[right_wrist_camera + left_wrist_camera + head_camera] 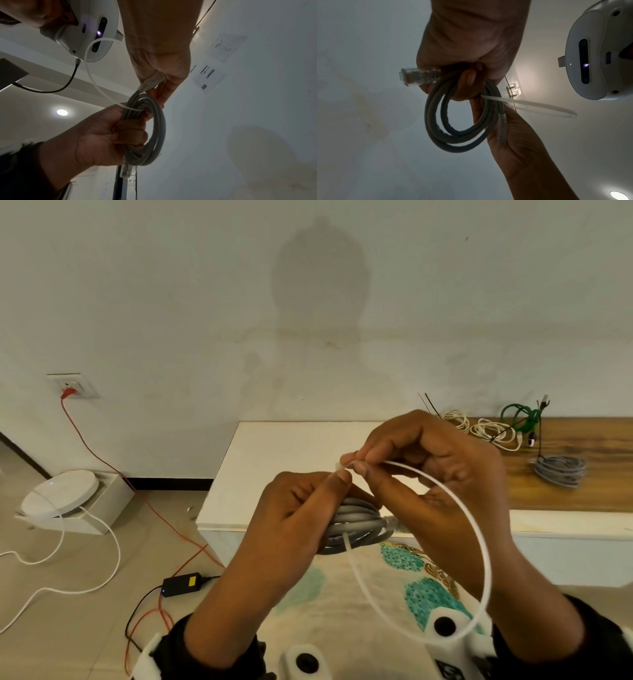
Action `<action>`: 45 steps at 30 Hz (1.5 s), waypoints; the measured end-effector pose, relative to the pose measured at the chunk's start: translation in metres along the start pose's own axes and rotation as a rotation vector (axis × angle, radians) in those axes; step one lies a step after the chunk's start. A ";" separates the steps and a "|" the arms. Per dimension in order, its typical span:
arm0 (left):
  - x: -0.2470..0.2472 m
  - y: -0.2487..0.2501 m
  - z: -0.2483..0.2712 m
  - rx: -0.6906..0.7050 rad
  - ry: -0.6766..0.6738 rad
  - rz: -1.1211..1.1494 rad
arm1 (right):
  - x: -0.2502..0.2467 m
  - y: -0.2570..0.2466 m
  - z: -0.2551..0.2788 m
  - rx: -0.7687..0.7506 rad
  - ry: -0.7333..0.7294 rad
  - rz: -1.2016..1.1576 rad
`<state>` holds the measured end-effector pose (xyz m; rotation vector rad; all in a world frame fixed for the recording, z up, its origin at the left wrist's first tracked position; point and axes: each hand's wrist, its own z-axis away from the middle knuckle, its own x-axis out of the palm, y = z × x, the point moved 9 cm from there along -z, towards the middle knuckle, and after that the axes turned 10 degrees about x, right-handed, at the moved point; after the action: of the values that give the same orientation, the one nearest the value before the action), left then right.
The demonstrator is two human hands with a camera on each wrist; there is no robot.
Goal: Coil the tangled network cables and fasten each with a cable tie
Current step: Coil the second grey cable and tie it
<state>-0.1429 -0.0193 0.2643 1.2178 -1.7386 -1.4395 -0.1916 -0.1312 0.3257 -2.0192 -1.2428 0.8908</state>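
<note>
underneath only: clear plug [419, 77] visible

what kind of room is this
Probably a plain indoor room used as a recording workstation: a low bench with cable bundles, a wall socket, and printed sheets taped on the wall.

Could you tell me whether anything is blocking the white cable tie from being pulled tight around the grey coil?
Nothing visible does. The white cable tie already loops round the grey coil, held in the left hand; the right hand pinches the tie's ends together.
</note>
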 end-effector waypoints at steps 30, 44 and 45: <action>0.017 -0.018 0.005 -0.108 -0.181 0.325 | 0.028 0.053 -0.002 0.312 -0.508 -0.422; 0.015 -0.030 0.016 -0.232 -0.208 0.404 | 0.007 0.116 0.003 -0.031 -0.079 0.269; 0.018 -0.030 0.020 -0.259 -0.229 0.405 | 0.003 0.132 0.005 -0.009 -0.043 0.283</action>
<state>-0.1595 -0.0271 0.2279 0.5441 -1.7510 -1.5343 -0.1267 -0.1781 0.2200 -2.2293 -0.9984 1.0653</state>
